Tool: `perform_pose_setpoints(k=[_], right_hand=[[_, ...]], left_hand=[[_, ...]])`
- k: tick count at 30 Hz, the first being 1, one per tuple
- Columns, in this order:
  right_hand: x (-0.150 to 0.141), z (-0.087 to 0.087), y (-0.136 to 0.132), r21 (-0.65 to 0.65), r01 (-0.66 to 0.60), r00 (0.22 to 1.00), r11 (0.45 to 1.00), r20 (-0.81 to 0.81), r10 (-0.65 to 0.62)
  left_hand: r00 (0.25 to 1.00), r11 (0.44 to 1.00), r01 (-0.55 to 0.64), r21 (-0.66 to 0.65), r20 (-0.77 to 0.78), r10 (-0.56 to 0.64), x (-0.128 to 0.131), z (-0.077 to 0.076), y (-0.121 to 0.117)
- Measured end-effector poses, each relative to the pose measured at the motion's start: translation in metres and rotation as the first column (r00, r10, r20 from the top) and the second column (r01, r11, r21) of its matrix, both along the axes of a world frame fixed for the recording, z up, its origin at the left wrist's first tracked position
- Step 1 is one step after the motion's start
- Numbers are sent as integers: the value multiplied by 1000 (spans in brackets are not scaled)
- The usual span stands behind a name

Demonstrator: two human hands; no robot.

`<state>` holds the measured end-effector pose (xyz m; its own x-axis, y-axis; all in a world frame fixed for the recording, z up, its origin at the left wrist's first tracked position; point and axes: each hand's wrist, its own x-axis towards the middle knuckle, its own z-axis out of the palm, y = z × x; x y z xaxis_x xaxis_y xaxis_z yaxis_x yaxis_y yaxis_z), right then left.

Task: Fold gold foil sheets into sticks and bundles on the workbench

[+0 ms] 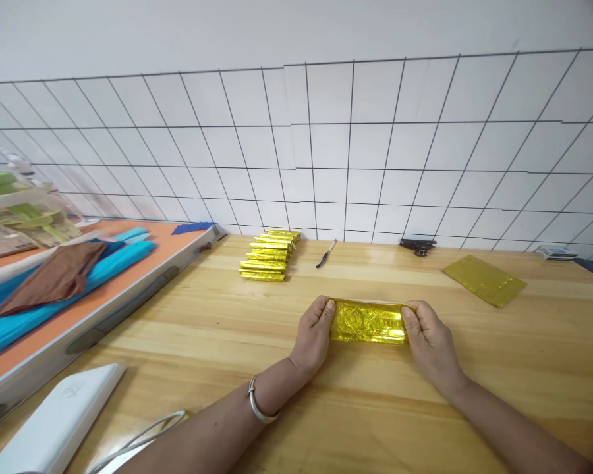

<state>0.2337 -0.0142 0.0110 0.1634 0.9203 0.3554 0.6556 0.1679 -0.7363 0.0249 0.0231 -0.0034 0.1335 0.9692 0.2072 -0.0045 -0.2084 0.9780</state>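
Note:
A shiny gold foil sheet [368,322] with an embossed pattern is stretched between my two hands, just over the wooden table. My left hand [315,336], with a silver bangle on its wrist, pinches the sheet's left end, thumb on top. At the right end, my right hand [431,342] grips it the same way; the fingers beneath are hidden. Beyond them lies a row of gold foil rolls [269,257]. Flat on the table to the right is a stack of gold foil sheets [485,280].
A pen [326,254] and a black clip-like object [418,246] lie near the tiled wall. On the left, an orange-topped box [143,280] bears blue and brown cloth [54,276]. A white flat device [59,421] and a cable [138,440] lie at front left.

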Motion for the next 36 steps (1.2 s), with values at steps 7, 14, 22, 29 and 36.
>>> perform_pose_setpoints(k=[7, 14, 22, 29, 36], right_hand=[[3, -6, 4, -49, -6, 997, 999, 75, 10], [7, -12, 11, -69, -22, 991, 997, 131, 31], [4, -5, 3, 14, -25, 992, 1000, 122, 23], [10, -7, -1, 155, -78, 983, 985, 178, 50], [8, -5, -2, 116, -108, 994, 987, 46, 103]], left_hand=[[956, 988, -71, 134, -275, 106, -8, -1, 10], [818, 975, -22, 219, -557, 144, -14, 1, 14], [936, 987, -62, 148, -334, 109, -11, -1, 13], [997, 999, 46, 5, 55, -46, -8, 1, 9], [998, 994, -45, 97, -39, 49, -10, 1, 7]])
